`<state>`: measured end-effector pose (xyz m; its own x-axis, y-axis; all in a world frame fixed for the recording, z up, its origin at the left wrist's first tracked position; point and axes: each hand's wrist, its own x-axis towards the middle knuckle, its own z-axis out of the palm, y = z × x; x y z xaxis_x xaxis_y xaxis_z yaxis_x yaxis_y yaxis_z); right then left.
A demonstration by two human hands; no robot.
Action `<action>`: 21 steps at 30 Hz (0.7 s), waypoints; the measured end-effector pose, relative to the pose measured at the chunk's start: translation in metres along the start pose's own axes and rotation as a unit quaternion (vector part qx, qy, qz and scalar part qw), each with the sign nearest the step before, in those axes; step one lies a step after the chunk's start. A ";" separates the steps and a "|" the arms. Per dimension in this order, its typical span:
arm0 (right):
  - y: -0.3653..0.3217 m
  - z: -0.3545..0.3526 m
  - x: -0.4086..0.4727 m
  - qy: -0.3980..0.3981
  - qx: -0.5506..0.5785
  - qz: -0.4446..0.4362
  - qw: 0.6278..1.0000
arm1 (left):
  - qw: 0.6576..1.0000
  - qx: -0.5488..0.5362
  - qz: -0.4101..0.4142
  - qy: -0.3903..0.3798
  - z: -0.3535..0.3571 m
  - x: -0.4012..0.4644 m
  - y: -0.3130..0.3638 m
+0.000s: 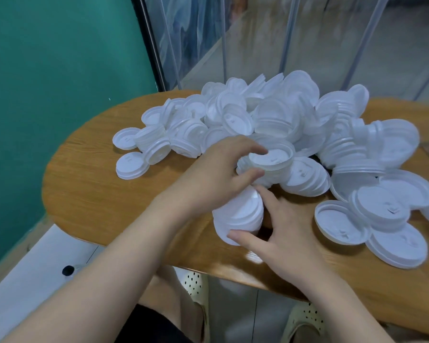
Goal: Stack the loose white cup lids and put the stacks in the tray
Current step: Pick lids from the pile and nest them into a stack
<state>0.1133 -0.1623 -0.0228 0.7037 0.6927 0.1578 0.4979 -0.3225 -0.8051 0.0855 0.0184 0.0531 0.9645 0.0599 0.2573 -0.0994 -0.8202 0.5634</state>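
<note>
Teal wall behind an oval wooden desk [89, 194] heaped with loose white plastic cup lids [278, 115]; near its front edge the left hand [208, 174] pinches a short lid stack [270, 162], apparently to add to the sideways white stack [238, 214] gripped by the right hand [285, 233]; no tray visible.

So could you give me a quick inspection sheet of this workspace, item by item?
Surface: rounded wooden table, mostly covered at the far and right sides.
Job's things: big heap of loose white plastic cup lids; short stack of lids lying on its side near the front edge; no tray seen.
Clutter: nothing seen.
Hands: left hand curls round a small lid stack at the heap's edge; right hand holds the lying stack between thumb and fingers.
Cables: nothing seen.
Surroundings: green wall, clear plastic strip curtain, grey floor.
</note>
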 end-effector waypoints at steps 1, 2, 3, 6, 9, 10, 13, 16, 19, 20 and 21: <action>0.001 0.000 -0.001 0.000 0.006 0.006 1.000 | 0.998 0.045 0.022 -0.025 0.005 0.014 0.003; 0.003 0.000 -0.001 0.001 0.012 0.010 1.000 | 0.994 0.089 0.039 -0.046 0.011 0.026 0.005; 0.004 0.000 -0.002 0.003 0.019 0.013 1.000 | 0.988 0.129 0.047 -0.065 0.016 0.036 0.008; 0.007 -0.002 -0.002 0.001 0.036 0.008 0.999 | 0.977 0.191 0.050 -0.083 0.024 0.049 0.011; 0.007 -0.005 -0.004 0.002 0.046 -0.003 0.999 | 0.985 0.155 0.025 -0.077 0.021 0.049 0.010; 0.007 -0.006 -0.005 0.004 0.047 -0.006 0.999 | 0.988 0.134 0.012 -0.075 0.020 0.048 0.010; 0.009 -0.008 -0.008 0.015 0.041 -0.013 0.999 | 0.996 0.075 -0.016 -0.054 0.012 0.046 0.007; 0.009 -0.009 -0.010 0.021 0.047 -0.014 0.999 | 0.998 0.031 -0.035 -0.033 0.000 0.040 0.008; 0.010 -0.010 -0.012 0.021 0.049 -0.014 0.998 | 0.999 0.003 -0.049 0.001 -0.017 0.024 0.019; 0.009 -0.011 -0.013 0.021 0.051 -0.013 0.998 | 0.998 -0.015 -0.054 0.018 -0.024 0.016 0.024; 0.009 -0.011 -0.013 0.023 0.052 -0.012 0.998 | 0.997 -0.045 -0.061 0.033 -0.031 0.007 0.029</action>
<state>0.1146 -0.1817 -0.0257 0.7160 0.6687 0.2006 0.4606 -0.2365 -0.8555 0.0819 0.0126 0.0953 0.9526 0.1956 0.2331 -0.0078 -0.7501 0.6613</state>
